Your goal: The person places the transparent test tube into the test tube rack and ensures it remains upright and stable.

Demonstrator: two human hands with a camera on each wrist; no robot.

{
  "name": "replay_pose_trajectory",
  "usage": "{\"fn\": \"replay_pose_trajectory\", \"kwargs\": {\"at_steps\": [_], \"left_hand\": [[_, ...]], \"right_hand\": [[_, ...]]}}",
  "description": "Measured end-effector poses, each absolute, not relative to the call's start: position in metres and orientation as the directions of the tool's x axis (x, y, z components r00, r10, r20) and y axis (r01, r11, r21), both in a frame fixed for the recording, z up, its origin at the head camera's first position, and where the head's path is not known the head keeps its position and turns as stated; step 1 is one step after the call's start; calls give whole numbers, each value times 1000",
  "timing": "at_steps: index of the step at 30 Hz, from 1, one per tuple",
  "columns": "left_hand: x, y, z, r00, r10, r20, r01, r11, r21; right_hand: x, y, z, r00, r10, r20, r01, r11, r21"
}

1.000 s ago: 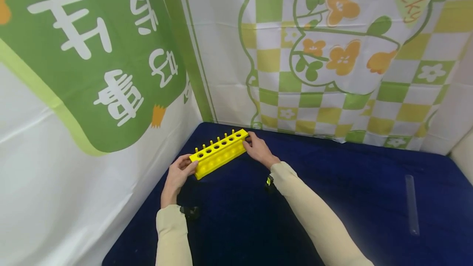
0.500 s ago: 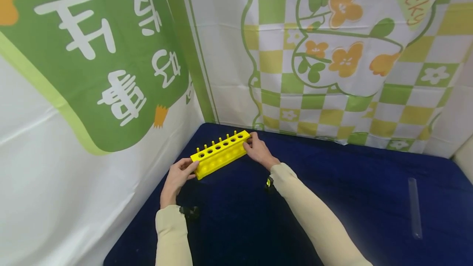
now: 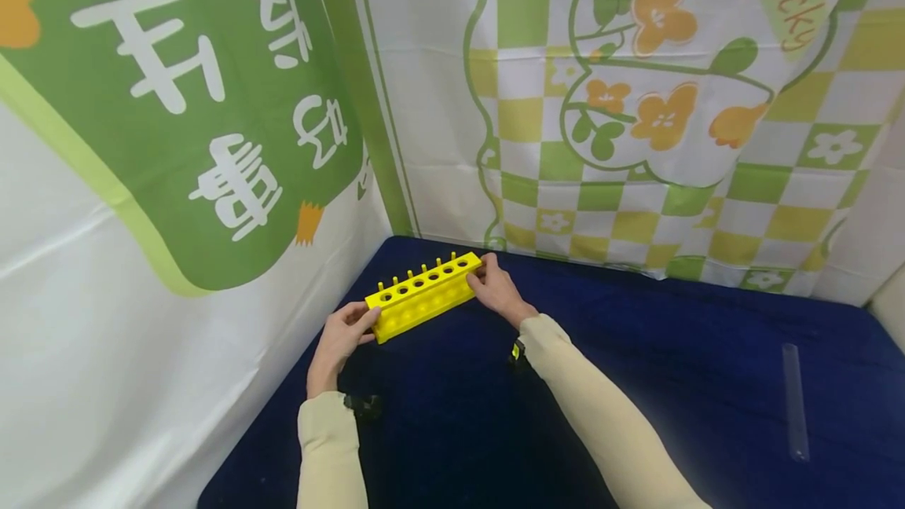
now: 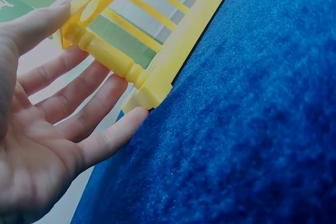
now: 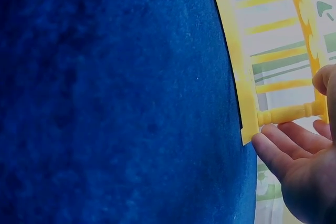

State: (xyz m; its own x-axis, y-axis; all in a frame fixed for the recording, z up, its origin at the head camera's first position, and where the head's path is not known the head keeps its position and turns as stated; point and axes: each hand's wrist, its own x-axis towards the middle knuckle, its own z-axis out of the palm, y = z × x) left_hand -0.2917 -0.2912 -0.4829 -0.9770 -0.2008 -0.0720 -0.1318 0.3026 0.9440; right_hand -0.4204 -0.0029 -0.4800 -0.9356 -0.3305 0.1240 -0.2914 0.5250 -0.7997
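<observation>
A long yellow plastic test-tube rack [image 3: 424, 296], with a row of round holes along its top and short pegs behind them, sits on the dark blue felt-like table cover [image 3: 636, 383], stretched between the two hands. The left hand [image 3: 342, 334] cups the near end, thumb on the top plate and straight fingers against the end post and base corner [image 4: 152, 90]. The right hand [image 3: 495, 289] clasps the far end the same way, thumb above and fingers below [image 5: 278, 148]. The rack looks light and stiff, an open frame of thin bars, smooth enough to slip; the solid end posts seem the safest hold. Well to the right of the right hand lies a clear narrow tube [image 3: 794, 403].
</observation>
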Motion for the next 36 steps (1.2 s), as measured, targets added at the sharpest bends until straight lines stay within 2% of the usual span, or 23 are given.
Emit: {"fn": "replay_pose_trajectory", "kwargs": {"at_steps": [36], "left_hand": [[-292, -292, -482, -982, -179, -59, -110, 293, 950]], "right_hand": [[-419, 7, -488, -927, -324, 186, -338, 513, -789]]}}
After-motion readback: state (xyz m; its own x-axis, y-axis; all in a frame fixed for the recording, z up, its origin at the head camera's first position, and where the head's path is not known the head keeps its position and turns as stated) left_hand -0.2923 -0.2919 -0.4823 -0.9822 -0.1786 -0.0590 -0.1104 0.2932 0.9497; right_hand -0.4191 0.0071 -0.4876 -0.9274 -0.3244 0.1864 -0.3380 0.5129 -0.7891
